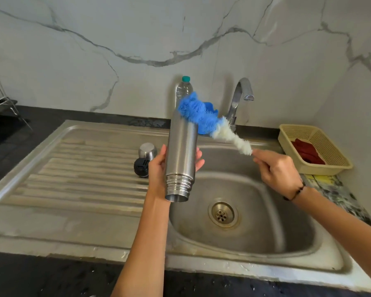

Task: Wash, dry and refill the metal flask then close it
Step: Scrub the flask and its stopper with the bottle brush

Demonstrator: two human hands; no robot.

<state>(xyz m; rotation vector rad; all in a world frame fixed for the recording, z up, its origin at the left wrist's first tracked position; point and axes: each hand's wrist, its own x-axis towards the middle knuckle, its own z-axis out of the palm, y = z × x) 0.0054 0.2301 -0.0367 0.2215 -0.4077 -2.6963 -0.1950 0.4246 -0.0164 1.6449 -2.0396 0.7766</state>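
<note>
Flask (181, 155), bare steel, is held over the near-left edge of the sink (244, 211) with its long axis nearly upright, threaded open mouth pointing down and toward the viewer, base up and away. The left hand (159, 168) wraps its middle from behind. The right hand (276, 170) pinches the handle of a blue-and-white bottle brush (204, 118), whose bristles touch the upturned base. Its steel cup (147, 150) and black stopper (141, 167) sit on the drainboard

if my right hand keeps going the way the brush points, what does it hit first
Probably the flask. Your right hand aims the brush up and left, and its blue bristles already reach the flask's upper end. Depth is unclear, though; it could pass behind, toward the water bottle.
</note>
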